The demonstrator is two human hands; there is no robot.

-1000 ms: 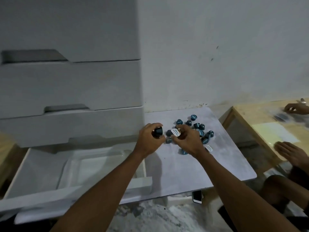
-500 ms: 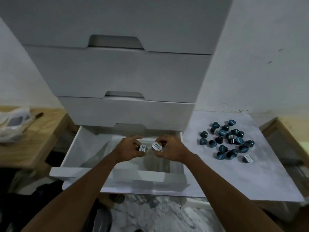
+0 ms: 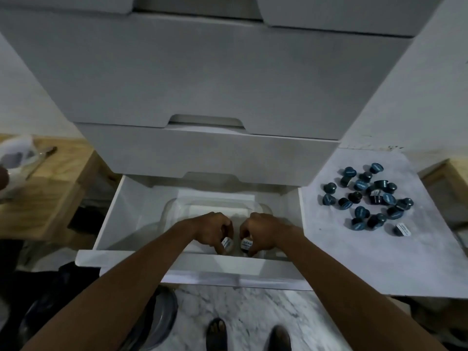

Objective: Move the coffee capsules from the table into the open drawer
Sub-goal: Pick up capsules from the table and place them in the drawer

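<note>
Both my hands are low inside the open white drawer (image 3: 126, 214), close together near its front wall. My left hand (image 3: 212, 230) is shut on a dark coffee capsule (image 3: 226, 243) with a white lid. My right hand (image 3: 260, 231) grips a second capsule (image 3: 246, 243) of the same kind. A clear plastic tray (image 3: 177, 207) lies in the drawer under my hands. Several blue capsules (image 3: 367, 198) lie in a loose pile on the white table (image 3: 342, 262) to the right, and one capsule (image 3: 402, 229) lies apart on its side showing its white lid.
The closed drawers of the white cabinet (image 3: 202, 79) rise above the open one. A wooden table (image 3: 50, 188) with a white bag (image 3: 17, 155) stands at the left. My feet (image 3: 248, 335) are on the marble floor below, beside a dark bowl (image 3: 162, 315).
My hands carried one capsule each from the table pile to the left, over the drawer, and have now sunk lower inside it. The view has swung left and down.
</note>
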